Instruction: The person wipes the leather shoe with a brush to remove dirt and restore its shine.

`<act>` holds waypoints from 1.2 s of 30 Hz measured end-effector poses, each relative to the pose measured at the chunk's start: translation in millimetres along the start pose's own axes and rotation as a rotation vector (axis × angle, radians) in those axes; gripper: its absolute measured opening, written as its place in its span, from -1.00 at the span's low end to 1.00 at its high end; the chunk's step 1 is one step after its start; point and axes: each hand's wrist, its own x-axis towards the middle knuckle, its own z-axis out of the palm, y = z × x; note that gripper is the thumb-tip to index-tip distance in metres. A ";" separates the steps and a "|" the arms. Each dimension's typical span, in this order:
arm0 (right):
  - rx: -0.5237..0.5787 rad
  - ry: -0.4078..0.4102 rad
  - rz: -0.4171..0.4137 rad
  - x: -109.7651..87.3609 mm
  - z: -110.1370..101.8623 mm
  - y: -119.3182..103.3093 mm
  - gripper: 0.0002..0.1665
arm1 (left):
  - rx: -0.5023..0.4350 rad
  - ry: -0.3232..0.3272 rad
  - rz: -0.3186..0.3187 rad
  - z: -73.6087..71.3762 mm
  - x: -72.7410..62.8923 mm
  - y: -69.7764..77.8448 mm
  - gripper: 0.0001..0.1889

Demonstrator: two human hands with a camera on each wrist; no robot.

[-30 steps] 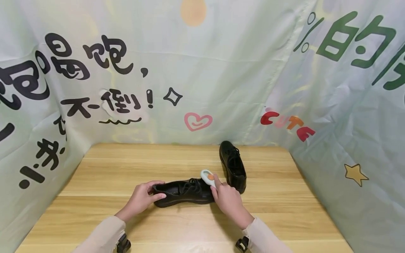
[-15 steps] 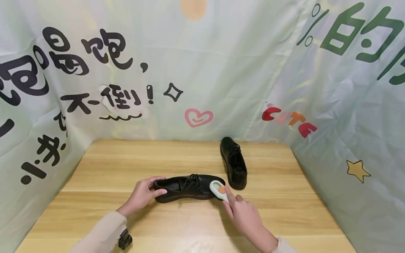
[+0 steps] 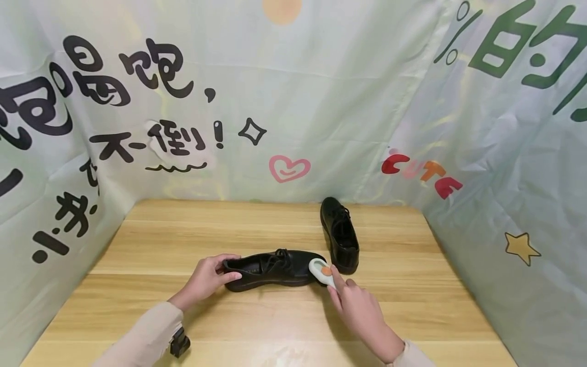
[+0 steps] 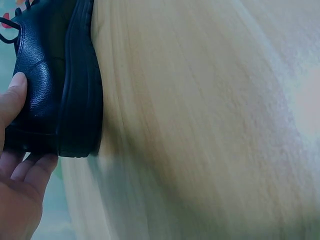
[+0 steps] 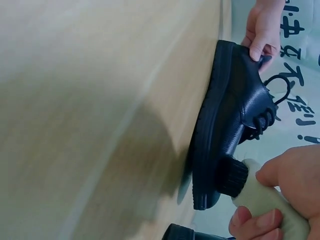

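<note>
A black lace-up shoe (image 3: 275,270) lies lengthwise across the wooden table, its toe to the right. My left hand (image 3: 212,278) grips it at the heel; the left wrist view shows the thumb (image 4: 14,97) on the shoe's side and the fingers behind the heel. In my right hand (image 3: 357,306) is a pale shoe brush (image 3: 322,271) with an orange spot on its back. Dark bristles (image 5: 233,177) touch the toe of the shoe in the right wrist view. The index finger lies along the brush's back.
A second black lace-up shoe (image 3: 340,235) stands behind and to the right, close to the first shoe's toe. The wooden table (image 3: 174,229) is enclosed at the back and sides by printed cloth (image 3: 330,112).
The right hand and brush have moved right and slightly down, from the top of the shoe's front to the tip of its toe. The left hand keeps its hold on the heel.
</note>
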 end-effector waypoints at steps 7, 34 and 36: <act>0.065 -0.037 0.033 14.1 0.4 -0.5 -0.44 | 0.053 0.025 -0.029 -1.5 0.0 0.5 -0.56; 0.090 -0.180 0.184 109.0 48.2 -7.9 -0.44 | 0.153 0.096 -0.025 3.4 -2.0 3.4 -0.60; 0.092 -0.193 0.198 108.3 50.1 -6.5 -0.43 | 0.159 0.097 -0.027 3.7 -1.9 3.4 -0.59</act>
